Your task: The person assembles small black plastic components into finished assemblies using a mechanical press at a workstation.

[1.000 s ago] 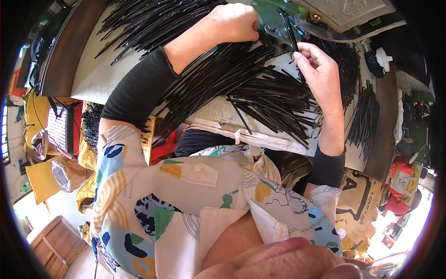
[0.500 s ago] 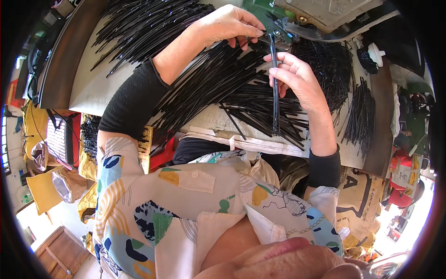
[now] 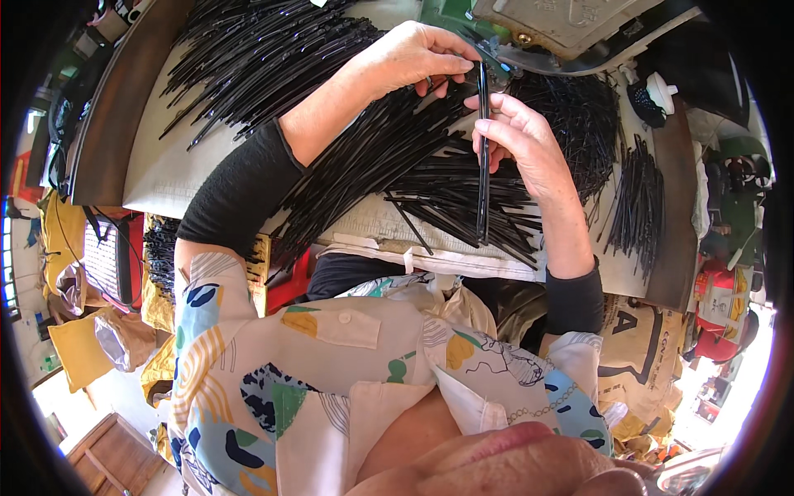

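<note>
One long, thin, glossy black strip points from the machine toward me, nearly straight up and down in the picture. My right hand pinches it between thumb and fingers above its middle. At the strip's far end, my left hand is closed, thumb against fingertips; what lies between them is too small to make out. Just beyond the left fingertips are the metal parts of a green machine, partly hidden by the hand. Beneath both hands lies a loose pile of similar black strips.
Another heap of black strips lies far left on the pale worktop. A tangled black bundle sits right of my right hand, with a smaller strip bundle farther right. A metal plate overhangs the far side.
Both hands have shifted slightly, the left one a little nearer to me. The held strip's near end has swung a bit left, and the strip has turned about its length.
</note>
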Tool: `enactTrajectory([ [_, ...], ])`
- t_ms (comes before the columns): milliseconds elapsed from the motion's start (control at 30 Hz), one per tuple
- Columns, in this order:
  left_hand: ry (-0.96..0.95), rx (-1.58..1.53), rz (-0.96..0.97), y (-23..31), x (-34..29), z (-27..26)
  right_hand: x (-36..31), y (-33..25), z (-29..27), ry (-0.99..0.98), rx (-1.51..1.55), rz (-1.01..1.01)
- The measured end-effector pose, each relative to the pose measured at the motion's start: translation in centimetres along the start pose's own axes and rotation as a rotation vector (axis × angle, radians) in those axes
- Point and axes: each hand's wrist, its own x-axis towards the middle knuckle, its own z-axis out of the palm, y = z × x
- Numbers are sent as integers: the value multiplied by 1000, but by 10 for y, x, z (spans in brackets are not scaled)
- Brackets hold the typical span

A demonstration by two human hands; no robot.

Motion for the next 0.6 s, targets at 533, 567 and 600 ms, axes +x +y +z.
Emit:
enactTrajectory([
  [533, 39, -83, -88, 5, 12, 2, 4, 7, -9, 20, 102, 25],
  [567, 40, -84, -90, 5, 10, 3, 5, 6, -8, 18, 103, 27],
  [600, 72, -115, -127, 5, 9, 4, 5, 6, -8, 9, 106, 33],
])
